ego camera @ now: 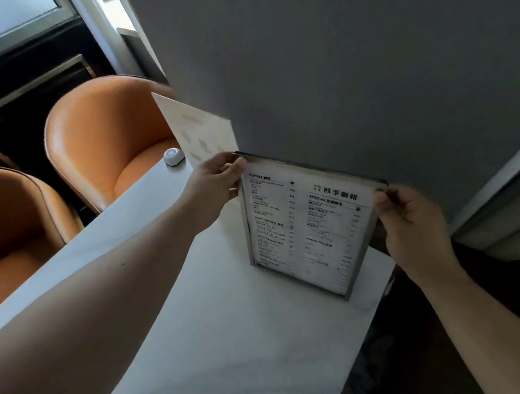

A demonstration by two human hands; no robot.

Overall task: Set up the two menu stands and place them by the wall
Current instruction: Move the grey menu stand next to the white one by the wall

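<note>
On the white marble-look table [213, 351], close against the grey wall [348, 53], we see the framed menu stand [309, 226] standing upright on its lower edge, printed face toward the camera. Our left hand [214, 183] pinches the stand's upper left corner between thumb and fingers. Our right hand [413, 219] is closed on the upper right corner and right edge of the frame. Behind the left hand, a second menu stand [200, 132] stands upright beside the wall, showing a pale face with faint print. Just left of it, a small white round device [173, 156] sits at the table's far edge. Two orange chairs [101, 135] stand beyond the table on the left.
</note>
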